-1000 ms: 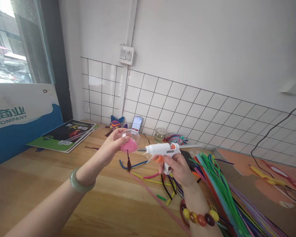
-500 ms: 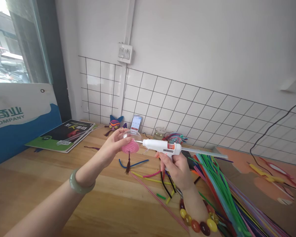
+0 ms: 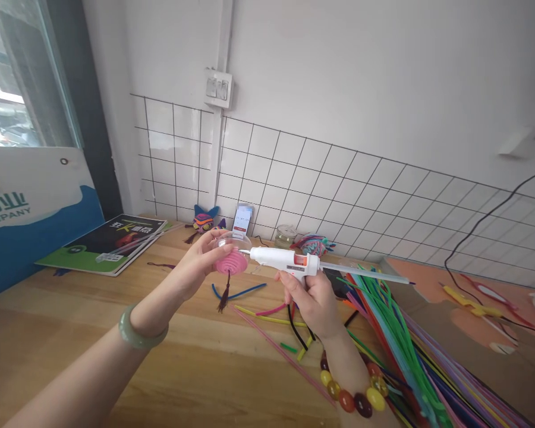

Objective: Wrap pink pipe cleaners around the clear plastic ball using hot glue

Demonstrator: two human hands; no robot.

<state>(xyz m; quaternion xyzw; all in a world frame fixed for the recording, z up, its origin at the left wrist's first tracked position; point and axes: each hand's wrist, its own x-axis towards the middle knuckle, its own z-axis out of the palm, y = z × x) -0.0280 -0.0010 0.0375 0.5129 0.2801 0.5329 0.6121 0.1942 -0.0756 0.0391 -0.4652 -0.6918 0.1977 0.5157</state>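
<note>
My left hand [image 3: 203,263] is closed on a small pink coiled piece [image 3: 232,261] with a clear dome over it and a dark red tassel [image 3: 224,295] hanging below. My right hand [image 3: 307,300] grips a white glue gun [image 3: 282,260], held level above the wooden table [image 3: 71,333]. The gun's nozzle touches the right edge of the pink piece. A long clear glue stick [image 3: 365,273] juts out of the gun's back toward the right.
A big fan of coloured pipe cleaners [image 3: 410,356] lies at the right, with short cut pieces [image 3: 271,318] under my hands. A booklet [image 3: 102,244] lies at the far left. A phone [image 3: 242,220], a glass jar [image 3: 286,236] and a small fuzzy figure [image 3: 202,220] stand along the tiled wall.
The glue gun swung from tilted to level and its nozzle moved left up to the pink piece. Both hands shifted slightly left in view.
</note>
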